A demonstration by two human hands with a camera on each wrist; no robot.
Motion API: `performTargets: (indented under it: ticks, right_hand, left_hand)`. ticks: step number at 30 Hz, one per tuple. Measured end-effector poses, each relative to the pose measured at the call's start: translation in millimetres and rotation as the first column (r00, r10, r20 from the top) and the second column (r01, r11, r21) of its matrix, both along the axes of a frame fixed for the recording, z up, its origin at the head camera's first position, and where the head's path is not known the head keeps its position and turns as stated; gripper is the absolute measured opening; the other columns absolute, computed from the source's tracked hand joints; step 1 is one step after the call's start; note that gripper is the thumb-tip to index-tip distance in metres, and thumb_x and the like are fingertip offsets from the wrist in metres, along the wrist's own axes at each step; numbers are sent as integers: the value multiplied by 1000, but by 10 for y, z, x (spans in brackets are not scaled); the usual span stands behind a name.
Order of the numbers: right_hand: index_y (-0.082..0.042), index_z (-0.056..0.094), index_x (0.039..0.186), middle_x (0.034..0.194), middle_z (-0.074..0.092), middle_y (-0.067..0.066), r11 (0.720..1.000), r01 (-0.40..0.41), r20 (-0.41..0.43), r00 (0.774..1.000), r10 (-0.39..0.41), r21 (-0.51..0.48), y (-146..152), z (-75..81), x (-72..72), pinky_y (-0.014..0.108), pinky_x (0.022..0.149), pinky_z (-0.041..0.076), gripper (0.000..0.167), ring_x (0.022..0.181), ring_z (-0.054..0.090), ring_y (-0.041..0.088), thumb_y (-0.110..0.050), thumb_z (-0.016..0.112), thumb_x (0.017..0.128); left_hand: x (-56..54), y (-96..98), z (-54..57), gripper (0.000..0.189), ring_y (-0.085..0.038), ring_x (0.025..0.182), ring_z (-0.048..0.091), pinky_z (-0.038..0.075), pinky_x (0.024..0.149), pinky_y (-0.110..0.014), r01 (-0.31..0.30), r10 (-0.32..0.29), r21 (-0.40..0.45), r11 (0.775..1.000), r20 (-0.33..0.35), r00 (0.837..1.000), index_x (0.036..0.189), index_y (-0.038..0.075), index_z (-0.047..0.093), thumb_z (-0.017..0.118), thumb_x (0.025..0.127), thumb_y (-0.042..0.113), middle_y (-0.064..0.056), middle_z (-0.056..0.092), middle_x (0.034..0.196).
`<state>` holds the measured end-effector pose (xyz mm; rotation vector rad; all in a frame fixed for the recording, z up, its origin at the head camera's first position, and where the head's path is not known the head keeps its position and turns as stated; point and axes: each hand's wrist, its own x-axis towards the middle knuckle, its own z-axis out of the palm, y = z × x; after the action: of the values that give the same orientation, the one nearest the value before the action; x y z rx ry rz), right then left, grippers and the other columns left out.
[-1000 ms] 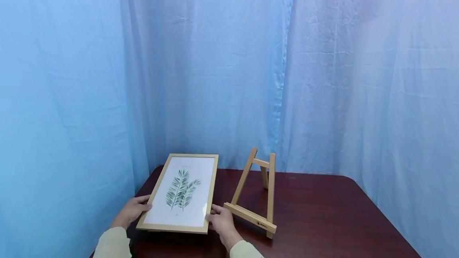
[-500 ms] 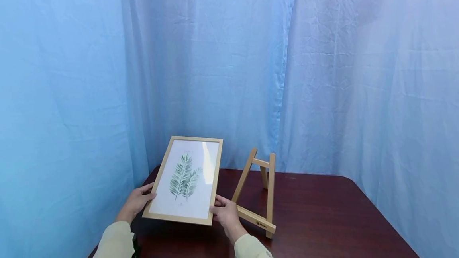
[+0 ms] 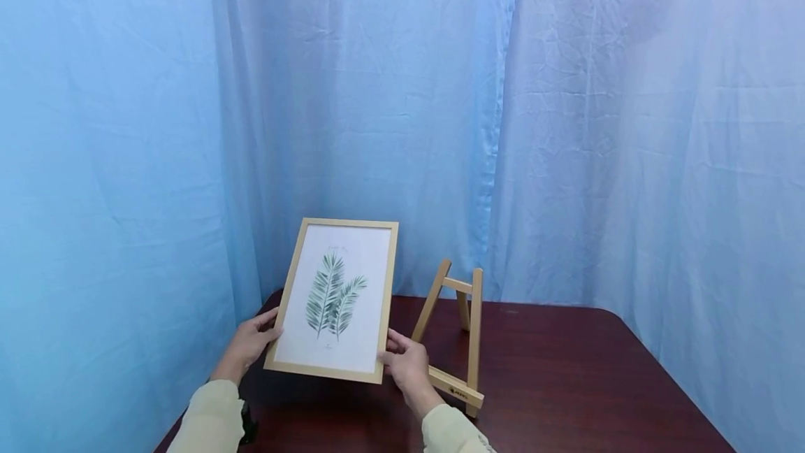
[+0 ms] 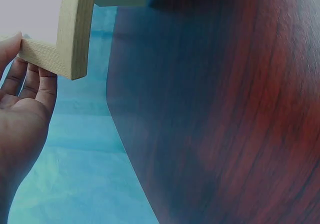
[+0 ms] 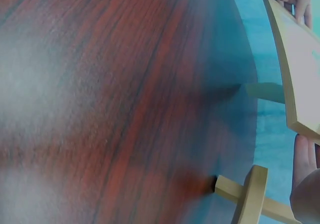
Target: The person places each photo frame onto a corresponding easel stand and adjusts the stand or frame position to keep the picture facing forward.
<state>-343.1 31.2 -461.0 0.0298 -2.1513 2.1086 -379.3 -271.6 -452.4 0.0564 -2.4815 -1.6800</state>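
A picture frame [image 3: 333, 299] with a light wood border and a green leaf print is held up, tilted back, above the table's left part. My left hand [image 3: 250, 341] grips its left edge near the bottom; in the left wrist view the thumb lies on the front border and the fingers [image 4: 31, 81] behind. My right hand [image 3: 407, 363] grips the right edge low down. Just right of that hand stands a wooden easel [image 3: 474, 327], its left ledge end hidden behind the hand. In the right wrist view a flat greenish piece [image 5: 267, 91] shows behind the frame; what it is, I cannot tell.
The dark red-brown table [image 3: 566, 369] has rounded far corners and extends to the right of the easel. Blue curtains [image 3: 377, 89] hang behind it and on both sides. A black item [image 3: 248, 425] shows by the left sleeve.
Both hands have raised the picture frame off its low, flatter position, moving it up and slightly right and tilting it more upright. The easel has not moved.
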Motion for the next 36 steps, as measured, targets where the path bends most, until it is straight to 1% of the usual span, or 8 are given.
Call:
performTargets:
  ticks: [3, 7, 10, 12, 15, 23, 31, 36]
  right_hand:
    - [1, 64, 130, 104, 72, 14, 1000, 21, -19, 1000, -21, 1, 24, 20, -10, 38, 65, 58, 51, 77, 69, 18, 11, 69, 81]
    - [-1, 64, 131, 104, 72, 13, 999, 43, -24, 999, -43, -4, 65, 35, -24, 30, 56, 54, 52, 71, 68, 18, 11, 68, 81]
    - [-1, 64, 131, 105, 71, 14, 999, 48, -40, 998, -48, -12, 100, 54, -29, 30, 58, 55, 51, 75, 69, 20, 11, 68, 82]
    - [1, 63, 131, 106, 71, 15, 999, 42, -57, 997, -43, -20, 123, 71, -29, 32, 65, 58, 50, 82, 69, 21, 11, 67, 82]
    - [2, 62, 132, 108, 70, 16, 999, 34, -71, 997, -36, -26, 156, 93, -23, 34, 68, 59, 50, 84, 70, 23, 11, 67, 83]
    - [4, 63, 130, 110, 69, 19, 999, 43, -112, 993, -43, -5, 239, 122, -10, 34, 72, 59, 49, 95, 66, 26, 12, 67, 82]
    - [3, 62, 131, 112, 68, 19, 998, 58, -112, 992, -55, 20, 319, 150, -6, 37, 75, 59, 48, 97, 67, 27, 12, 67, 84]
    - [4, 61, 132, 113, 67, 20, 997, 66, -120, 991, -61, 37, 384, 159, 10, 38, 76, 59, 48, 95, 68, 28, 11, 68, 85]
  left_hand:
    - [-8, 43, 33, 55, -44, 126, 46, 40, 104, -56, -2, 2, 21, 1000, -14, 1000, 151, -1, 37, 57, 100, 8, -33, 39, 147]
    - [-25, 94, 68, 55, -44, 131, 42, 38, 106, -55, 3, 0, 56, 998, -45, 999, 150, -2, 38, 58, 100, 7, -33, 38, 148]
    - [-36, 123, 95, 55, -44, 134, 39, 37, 107, -56, 6, -2, 75, 997, -55, 998, 149, -2, 39, 59, 99, 7, -32, 38, 149]
    - [-45, 142, 113, 55, -43, 135, 38, 36, 108, -56, 3, 2, 82, 997, -54, 999, 149, -1, 41, 61, 98, 7, -31, 37, 149]
    - [-62, 172, 132, 55, -42, 135, 38, 35, 109, -55, -1, 7, 97, 995, -58, 998, 149, -1, 41, 61, 98, 7, -29, 39, 148]
    - [-107, 256, 135, 52, -37, 118, 49, 41, 104, -51, 10, 4, 132, 991, -102, 995, 146, -6, 43, 60, 97, 2, -28, 51, 134]
    - [-144, 345, 159, 49, -35, 118, 49, 40, 105, -51, 32, -14, 149, 988, -117, 993, 145, -6, 44, 58, 98, 0, -26, 51, 133]
    - [-162, 397, 183, 48, -33, 114, 51, 45, 99, -44, 35, -14, 152, 988, -136, 991, 142, -7, 47, 60, 97, -2, -25, 54, 129]
